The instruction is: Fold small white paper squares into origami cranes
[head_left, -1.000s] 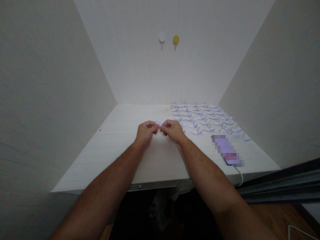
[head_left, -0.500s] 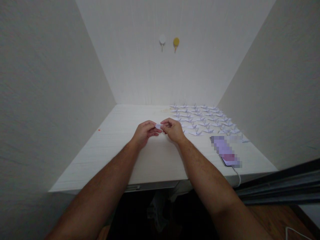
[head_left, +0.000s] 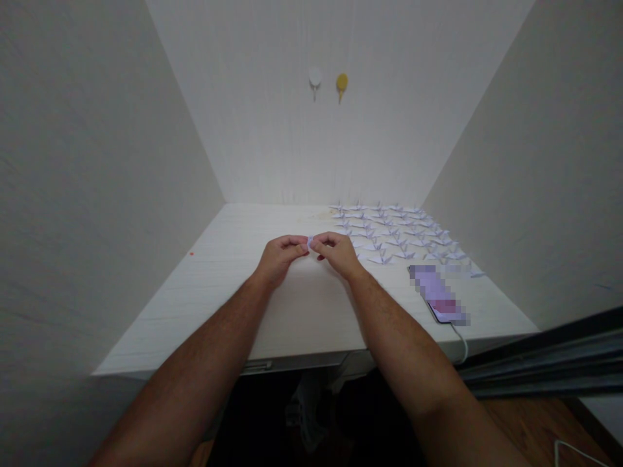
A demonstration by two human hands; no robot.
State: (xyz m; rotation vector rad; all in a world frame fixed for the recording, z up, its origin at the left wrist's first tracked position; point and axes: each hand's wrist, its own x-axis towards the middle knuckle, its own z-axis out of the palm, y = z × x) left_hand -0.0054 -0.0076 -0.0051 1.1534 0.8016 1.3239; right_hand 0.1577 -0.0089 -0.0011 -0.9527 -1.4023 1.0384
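Note:
A small piece of folded white paper [head_left: 310,241] is pinched between my two hands above the middle of the table. My left hand [head_left: 282,258] grips its left side between thumb and fingers. On the other side, my right hand [head_left: 337,251] holds it with thumb and forefinger. Fingertips cover most of the paper, so its exact shape is hidden. Just to the right of my right hand, several white origami cranes [head_left: 381,260] stand in rows on the white table [head_left: 204,292].
A phone [head_left: 438,295] lies at the table's right front, with a white cable [head_left: 462,340] running over the edge. Walls rise at the left, right and back. A white hook [head_left: 315,78] and a yellow hook [head_left: 342,82] are on the back wall. A small orange speck [head_left: 191,253] lies at left.
My left fingers, spread lower before, have closed up around the paper. Both hands are nearer each other, and less of the paper shows between them.

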